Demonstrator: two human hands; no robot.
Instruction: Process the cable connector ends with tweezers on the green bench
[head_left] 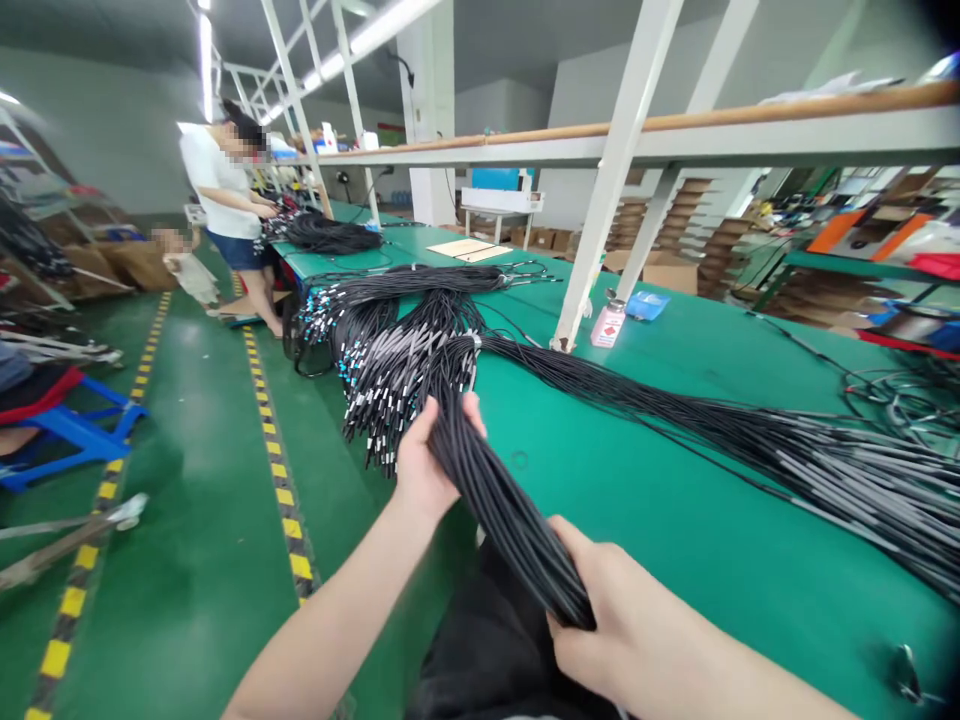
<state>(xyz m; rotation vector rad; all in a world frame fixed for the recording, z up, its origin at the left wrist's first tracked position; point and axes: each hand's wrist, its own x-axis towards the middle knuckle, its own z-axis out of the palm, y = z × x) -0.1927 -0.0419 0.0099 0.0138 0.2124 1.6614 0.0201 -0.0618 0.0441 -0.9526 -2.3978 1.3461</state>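
A thick bundle of black cables (502, 500) stretches between my two hands, over my lap at the table's front edge. My left hand (427, 465) is closed around its far part, thumb on top. Round the near end, my right hand (592, 590) is wrapped, its fingertips partly hidden under the cables. Just beyond my left hand lies a pile of black cables (390, 375) with grey sleeves and white and blue tips, hanging over the table edge. Another long cable bundle (637, 390) runs from there to the right across the green table (525, 450).
A pink-and-white bottle (608, 322) and a blue packet (646, 305) stand by a white post (611, 180). A shelf (517, 150) spans above. Loose coiled cables (907, 395) lie at right. A co-worker (229, 200) stands at the far left; a small person (187, 262) is nearby.
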